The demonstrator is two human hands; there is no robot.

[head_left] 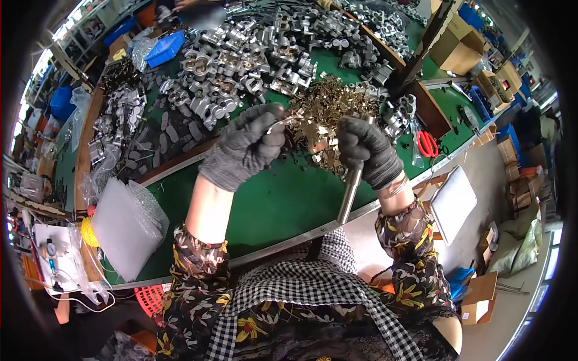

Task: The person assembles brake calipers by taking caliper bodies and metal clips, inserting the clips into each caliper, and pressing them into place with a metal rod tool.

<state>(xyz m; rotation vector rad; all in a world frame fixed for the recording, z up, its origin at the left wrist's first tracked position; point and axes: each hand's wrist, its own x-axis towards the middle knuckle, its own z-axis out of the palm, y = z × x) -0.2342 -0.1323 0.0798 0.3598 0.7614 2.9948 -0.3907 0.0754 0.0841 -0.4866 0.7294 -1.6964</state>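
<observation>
My left hand (245, 147), in a dark grey glove, pinches a thin curved metal piece (283, 122) between thumb and fingers. To its right my right hand (368, 150), also gloved, is wrapped round a silver metal rod (351, 194) that slants down toward the table's front edge. Between and beyond the hands lies a heap of small brass-coloured metal clips (328, 108). The two hands are apart.
Many silver metal castings (232, 57) cover the back of the green table (265, 207). Dark flat pads (164, 141) lie at the left. Red-handled scissors (427, 144) are at the right. A bubble-wrap stack (129, 225) sits front left; a blue tray (165, 49) stands behind.
</observation>
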